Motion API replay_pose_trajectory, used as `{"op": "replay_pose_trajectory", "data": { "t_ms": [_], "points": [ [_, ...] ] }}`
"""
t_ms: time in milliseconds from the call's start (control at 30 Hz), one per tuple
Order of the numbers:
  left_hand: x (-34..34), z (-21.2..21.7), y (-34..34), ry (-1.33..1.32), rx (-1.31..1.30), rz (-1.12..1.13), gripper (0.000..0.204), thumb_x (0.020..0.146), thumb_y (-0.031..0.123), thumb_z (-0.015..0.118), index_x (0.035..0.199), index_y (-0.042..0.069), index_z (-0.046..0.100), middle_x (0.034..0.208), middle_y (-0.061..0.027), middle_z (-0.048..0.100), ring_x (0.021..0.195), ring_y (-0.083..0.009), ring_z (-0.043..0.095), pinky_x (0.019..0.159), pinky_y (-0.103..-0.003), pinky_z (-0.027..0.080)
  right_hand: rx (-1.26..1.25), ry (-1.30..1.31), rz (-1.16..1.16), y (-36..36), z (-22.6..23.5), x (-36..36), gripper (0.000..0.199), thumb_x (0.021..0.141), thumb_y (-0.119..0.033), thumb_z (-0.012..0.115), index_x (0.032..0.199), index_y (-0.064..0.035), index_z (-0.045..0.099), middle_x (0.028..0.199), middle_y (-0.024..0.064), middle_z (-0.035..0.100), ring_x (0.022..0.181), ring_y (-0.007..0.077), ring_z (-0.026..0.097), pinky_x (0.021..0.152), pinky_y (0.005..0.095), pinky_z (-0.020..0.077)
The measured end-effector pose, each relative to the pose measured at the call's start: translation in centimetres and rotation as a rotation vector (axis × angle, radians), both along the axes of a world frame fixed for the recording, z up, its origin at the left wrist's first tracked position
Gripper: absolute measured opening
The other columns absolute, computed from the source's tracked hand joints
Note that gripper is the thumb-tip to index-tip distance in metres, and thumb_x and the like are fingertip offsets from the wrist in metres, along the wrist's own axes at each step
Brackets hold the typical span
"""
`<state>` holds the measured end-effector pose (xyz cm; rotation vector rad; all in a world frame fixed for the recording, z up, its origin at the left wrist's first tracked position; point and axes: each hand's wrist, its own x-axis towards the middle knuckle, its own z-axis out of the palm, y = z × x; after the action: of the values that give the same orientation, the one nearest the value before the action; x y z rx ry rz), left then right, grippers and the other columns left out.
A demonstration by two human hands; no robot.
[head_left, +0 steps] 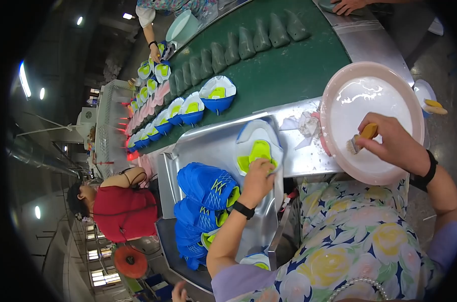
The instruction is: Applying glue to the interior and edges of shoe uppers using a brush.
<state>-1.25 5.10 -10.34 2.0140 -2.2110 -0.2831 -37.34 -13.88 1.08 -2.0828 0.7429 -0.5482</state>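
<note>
My right hand (392, 141) grips a brush (362, 138) with a yellow handle and pale bristles, over white liquid in a wide pink basin (329, 133). My left hand (258, 182) has its fingers closed on the yellow-green lining of a shoe upper (258, 133). Its pale underside faces up, above the metal tray (203, 140); part of it is hidden by my hand. Beside my left wrist, several blue shoe uppers (203, 183) lie heaped in the tray, with yellow-green linings and laces.
A green conveyor belt (314, 60) carries a row of dark shoe lasts (246, 43) and blue-and-white uppers (218, 94). Crumpled cloth (306, 126) lies left of the basin. One person in red (125, 211) is at the left; other people's hands (155, 53) show at the belt's far side.
</note>
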Motion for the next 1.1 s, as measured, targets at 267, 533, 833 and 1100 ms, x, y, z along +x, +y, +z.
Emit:
{"op": "replay_pose_trajectory", "data": {
  "t_ms": [267, 533, 833, 1100],
  "points": [
    [3.5, -1.3, 3.4, 1.442, -0.196, 0.741, 0.006, 0.096, 0.003, 0.058, 0.100, 0.007, 0.059, 0.100, -0.0108, 0.069, 0.084, -0.0173, 0.068, 0.081, -0.032, 0.055, 0.049, -0.081, -0.055, 0.1, -1.3, -1.1, 0.018, 0.088, -0.012, 0.070, 0.092, 0.0006, 0.058, 0.078, 0.0151, 0.065, 0.067, 0.0249, 0.064, 0.064, 0.0318, 0.0512],
    [-1.5, 0.0, -1.8, -0.300, -0.218, 0.104, 0.035, 0.081, 0.008, 0.070, 0.115, 0.002, 0.062, 0.100, -0.0178, 0.066, 0.090, -0.0328, 0.066, 0.079, -0.037, 0.052, -0.069, -0.019, -0.010, 0.4, -1.4, -2.0, 0.021, 0.086, -0.014, 0.072, 0.093, 0.0006, 0.058, 0.076, 0.0162, 0.063, 0.069, 0.0305, 0.063, 0.066, 0.0362, 0.0495],
    [2.5, -2.7, 2.1, 1.768, -0.128, 1.158, 0.025, 0.090, 0.009, 0.048, 0.112, 0.004, 0.059, 0.102, -0.0102, 0.066, 0.096, -0.0241, 0.064, 0.089, -0.040, 0.052, -0.068, -0.086, -0.017, 0.5, -2.5, -1.3, 0.021, 0.086, -0.014, 0.071, 0.093, 0.0004, 0.058, 0.082, 0.0173, 0.064, 0.072, 0.0346, 0.063, 0.069, 0.0383, 0.0495],
    [-0.5, 3.2, 0.3, 0.114, -0.366, 0.413, 0.056, 0.073, -0.012, 0.050, 0.127, 0.003, 0.054, 0.131, -0.0222, 0.053, 0.123, -0.0368, 0.052, 0.104, -0.044, 0.042, -0.057, 0.127, 0.001, -0.6, -1.3, -2.3, 0.021, 0.086, -0.015, 0.070, 0.094, 0.0001, 0.059, 0.085, 0.0188, 0.066, 0.079, 0.0359, 0.066, 0.072, 0.0412, 0.0507]
  ]
}}
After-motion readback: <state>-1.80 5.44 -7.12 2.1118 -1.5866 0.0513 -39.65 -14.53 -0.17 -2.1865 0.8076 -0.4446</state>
